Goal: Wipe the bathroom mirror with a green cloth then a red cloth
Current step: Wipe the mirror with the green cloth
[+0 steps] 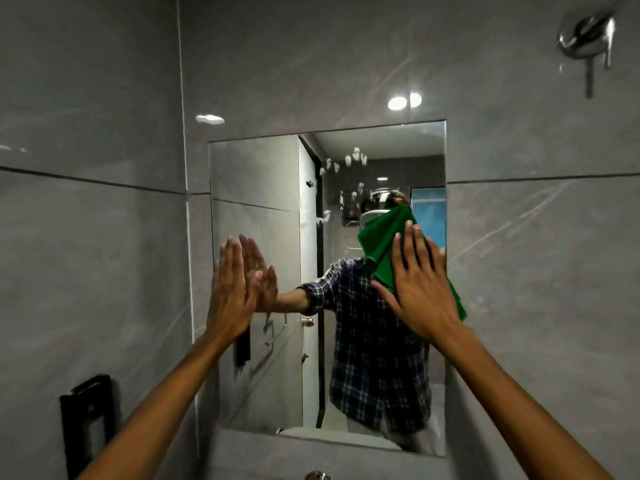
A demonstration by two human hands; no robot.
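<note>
A frameless rectangular mirror [256, 188] hangs on the grey tiled wall ahead of me. White foam blobs [353, 159] dot its upper middle. My right hand [420, 289] lies flat, fingers spread, and presses a green cloth [379, 237] against the glass at the right side. The cloth spreads up and left of the hand and hangs past the mirror's right edge. My left hand [230, 289] rests flat and empty on the mirror's left edge, fingers up. No red cloth is in view.
A chrome wall fitting [587, 38] sticks out at the upper right. A black wall plate [88, 420] sits at the lower left. A chrome tap top [317, 475] shows at the bottom edge. The mirror reflects a person in a plaid shirt and a door.
</note>
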